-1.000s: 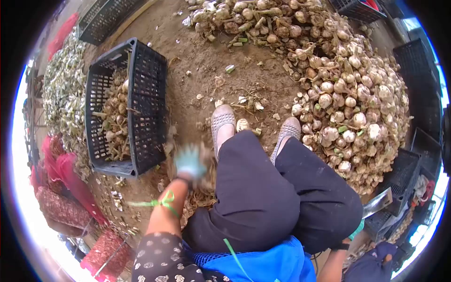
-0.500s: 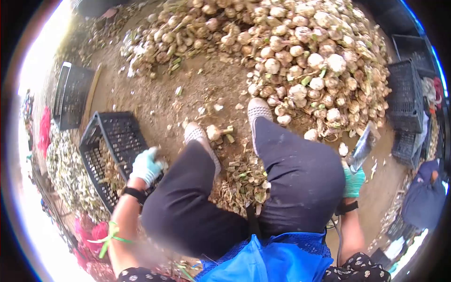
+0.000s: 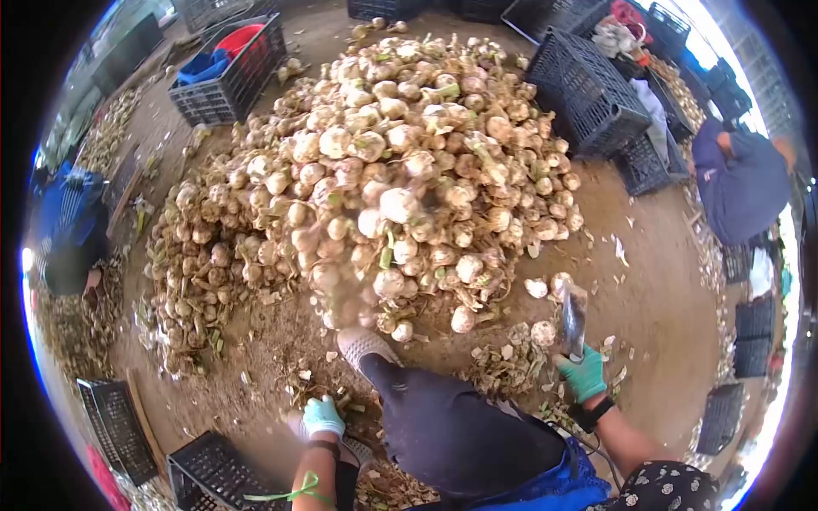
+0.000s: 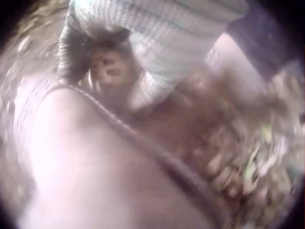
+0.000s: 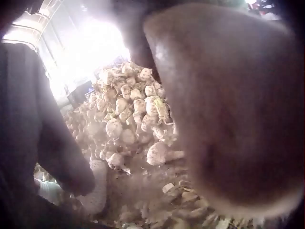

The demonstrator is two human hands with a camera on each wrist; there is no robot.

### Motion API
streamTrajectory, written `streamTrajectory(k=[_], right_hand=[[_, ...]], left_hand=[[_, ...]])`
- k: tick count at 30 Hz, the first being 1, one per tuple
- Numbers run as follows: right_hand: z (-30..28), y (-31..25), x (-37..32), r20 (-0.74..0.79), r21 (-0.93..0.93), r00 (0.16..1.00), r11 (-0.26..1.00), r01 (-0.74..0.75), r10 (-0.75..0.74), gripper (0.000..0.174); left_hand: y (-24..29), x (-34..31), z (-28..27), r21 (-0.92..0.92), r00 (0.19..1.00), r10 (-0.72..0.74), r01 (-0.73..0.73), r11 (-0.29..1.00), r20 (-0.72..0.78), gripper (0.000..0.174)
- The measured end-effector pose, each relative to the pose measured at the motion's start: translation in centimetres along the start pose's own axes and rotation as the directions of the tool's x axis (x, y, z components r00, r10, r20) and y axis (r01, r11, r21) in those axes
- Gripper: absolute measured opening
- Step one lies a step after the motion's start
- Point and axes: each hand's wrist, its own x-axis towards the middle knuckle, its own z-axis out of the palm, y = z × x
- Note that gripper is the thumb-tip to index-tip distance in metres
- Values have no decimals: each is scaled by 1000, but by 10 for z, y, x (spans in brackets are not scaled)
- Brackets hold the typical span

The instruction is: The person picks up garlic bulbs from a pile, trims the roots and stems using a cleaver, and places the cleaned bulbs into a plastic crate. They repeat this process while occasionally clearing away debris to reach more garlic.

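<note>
My left hand (image 3: 324, 416), in a pale green-white glove, is low beside my left shoe (image 3: 360, 453), close to a stem piece (image 3: 342, 400). In the left wrist view its thumb and fingers (image 4: 152, 88) curve about a tan-brown patch (image 4: 112, 69); blur leaves me unable to tell whether that is a held bulb. My right hand (image 3: 583, 375), in a green glove, grips a broad-bladed knife (image 3: 574, 322), its blade pointing away from me. A loose garlic bulb (image 3: 543, 333) is on the ground left of the blade. Ahead rises a big heap of garlic bulbs (image 3: 400, 204).
Black crates stand at the lower left (image 3: 217, 473) and right of the heap (image 3: 588, 89). Another crate (image 3: 223, 95) holds a red tub and blue cloth. Dry leaf scraps (image 3: 511, 362) litter the ground between my legs. Other people (image 3: 741, 183) crouch at both sides.
The view has swung right toward the heap. My left hand left the side of the crate and came in beside my left foot. My right hand, earlier hidden behind my knee, now shows with the knife.
</note>
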Motion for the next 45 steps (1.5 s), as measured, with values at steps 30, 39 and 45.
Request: streamTrajectory(k=[30,39,45], right_hand=[[-29,19,156,-107,964,986,256,71,128,18],[-30,117,231,-383,321,906,945,-56,183,36],[3,10,169,42,707,996,701,-87,80,30]], left_hand=[[-94,-96,-59,-718,821,561,-451,530,-102,26],[-112,-151,44,-687,603,795,-551,474,65,25],[-145,-219,113,-717,668,743,-498,488,41,25]])
